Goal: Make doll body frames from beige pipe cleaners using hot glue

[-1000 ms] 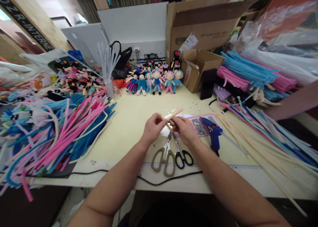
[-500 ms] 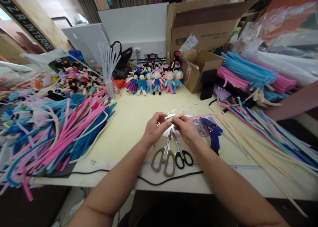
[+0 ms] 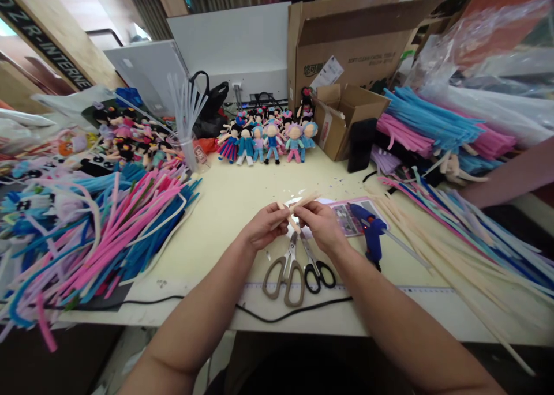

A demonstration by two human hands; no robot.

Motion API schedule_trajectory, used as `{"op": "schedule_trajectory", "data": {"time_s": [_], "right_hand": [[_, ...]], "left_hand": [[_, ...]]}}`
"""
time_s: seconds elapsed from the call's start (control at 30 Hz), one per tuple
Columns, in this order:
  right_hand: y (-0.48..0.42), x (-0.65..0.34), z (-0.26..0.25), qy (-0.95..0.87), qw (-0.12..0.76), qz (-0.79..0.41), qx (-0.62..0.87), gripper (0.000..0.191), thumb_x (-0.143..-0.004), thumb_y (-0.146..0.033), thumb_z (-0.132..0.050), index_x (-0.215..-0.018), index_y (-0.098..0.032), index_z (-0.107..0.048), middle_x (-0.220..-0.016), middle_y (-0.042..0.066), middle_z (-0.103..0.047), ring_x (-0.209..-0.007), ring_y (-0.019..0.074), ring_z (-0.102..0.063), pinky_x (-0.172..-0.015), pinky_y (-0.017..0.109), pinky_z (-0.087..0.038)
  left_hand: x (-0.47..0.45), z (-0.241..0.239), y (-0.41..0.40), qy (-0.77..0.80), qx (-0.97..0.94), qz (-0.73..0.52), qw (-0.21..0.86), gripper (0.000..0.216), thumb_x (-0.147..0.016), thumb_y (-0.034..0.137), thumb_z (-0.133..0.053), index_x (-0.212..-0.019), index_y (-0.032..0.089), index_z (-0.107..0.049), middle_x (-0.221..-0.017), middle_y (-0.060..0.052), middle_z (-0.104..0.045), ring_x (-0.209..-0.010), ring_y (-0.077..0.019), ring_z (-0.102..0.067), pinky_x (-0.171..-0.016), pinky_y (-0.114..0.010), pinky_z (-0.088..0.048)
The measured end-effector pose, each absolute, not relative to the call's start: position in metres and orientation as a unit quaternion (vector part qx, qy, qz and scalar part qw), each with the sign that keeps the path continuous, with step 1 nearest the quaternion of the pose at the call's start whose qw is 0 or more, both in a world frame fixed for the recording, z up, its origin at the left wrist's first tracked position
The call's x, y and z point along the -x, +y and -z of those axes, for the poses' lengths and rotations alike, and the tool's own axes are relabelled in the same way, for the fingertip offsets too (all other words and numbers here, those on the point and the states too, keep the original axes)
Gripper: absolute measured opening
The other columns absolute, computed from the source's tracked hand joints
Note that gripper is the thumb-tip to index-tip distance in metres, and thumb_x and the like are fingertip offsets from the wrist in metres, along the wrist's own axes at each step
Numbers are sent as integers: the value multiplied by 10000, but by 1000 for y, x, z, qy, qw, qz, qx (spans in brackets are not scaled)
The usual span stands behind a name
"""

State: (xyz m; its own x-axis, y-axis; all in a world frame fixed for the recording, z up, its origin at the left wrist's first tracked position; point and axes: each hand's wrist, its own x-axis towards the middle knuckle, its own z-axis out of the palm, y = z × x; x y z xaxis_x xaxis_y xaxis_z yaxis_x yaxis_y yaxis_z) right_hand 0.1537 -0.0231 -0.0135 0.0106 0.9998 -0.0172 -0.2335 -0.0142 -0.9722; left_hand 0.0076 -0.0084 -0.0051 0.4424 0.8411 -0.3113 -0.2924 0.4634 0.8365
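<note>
Cream pipe cleaners (image 3: 305, 199) are pinched between both hands above the middle of the table, with one short length crossing the others. My left hand (image 3: 269, 224) is closed on them from the left, thumb on top. From the right, my right hand (image 3: 320, 224) grips them between thumb and fingers. Just below the hands lie brown-handled scissors (image 3: 285, 274) and smaller black-handled scissors (image 3: 318, 271), their blades pointing away from me. A blue glue gun (image 3: 372, 236) stands right of my right hand, beside a printed card (image 3: 351, 215).
Pink and blue pipe cleaners (image 3: 112, 228) are heaped at the left. Several small dolls (image 3: 270, 141) stand at the back, near an open cardboard box (image 3: 346, 115) and a black phone (image 3: 362, 145). Long cream stems (image 3: 437, 245) spread at the right. A black cable (image 3: 285, 317) runs along the front edge.
My left hand has turned and dropped slightly, its fingers curling in more. A short cream length now shows crosswise between the hands, where it was mostly covered before.
</note>
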Motion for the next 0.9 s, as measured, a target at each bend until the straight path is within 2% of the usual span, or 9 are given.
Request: {"op": "schedule_trajectory", "data": {"time_s": [0.1,0.27,0.47,0.67,0.9], "right_hand": [[-23,-154,13,-430,551,-552,454,182,-659,-331,-693,-642,-162,-627,-557,-31,-533,-497,85,-422,-488,242,-331],[-23,-156,12,-428,547,-552,461,227,-653,-364,-705,-622,-162,-606,-528,-42,-508,-473,80,-412,-466,236,-313],[-23,-155,12,-429,535,-549,478,273,-649,-401,-712,-612,-159,-592,-490,-47,-489,-459,80,-413,-459,233,-309],[-23,-161,10,-439,518,-562,472,336,-730,-480,-606,-727,-145,-628,-624,-5,-565,-475,72,-429,-464,231,-353],[-43,-174,-19,-581,429,-464,512,254,-795,-413,-545,-837,-173,-616,-672,-18,-556,-525,86,-459,-489,223,-373]], "left_hand": [[-9,4,-10,382,-366,-395,751,302,-593,312,-783,-708,156,-552,-591,42,-488,-517,-53,-464,-507,-187,-362],[-10,6,-10,374,-388,-422,729,310,-610,287,-770,-857,156,-636,-670,21,-551,-570,-63,-503,-526,-190,-369],[-11,6,-10,405,-395,-443,696,254,-597,263,-772,-781,122,-669,-589,22,-544,-522,-50,-463,-518,-191,-358],[-11,2,-7,393,-348,-451,722,245,-582,243,-765,-763,106,-671,-592,7,-567,-486,-37,-448,-499,-176,-358],[-5,-5,-7,349,-330,-453,751,238,-586,230,-763,-743,94,-647,-529,41,-490,-465,-23,-414,-480,-149,-357]]}}
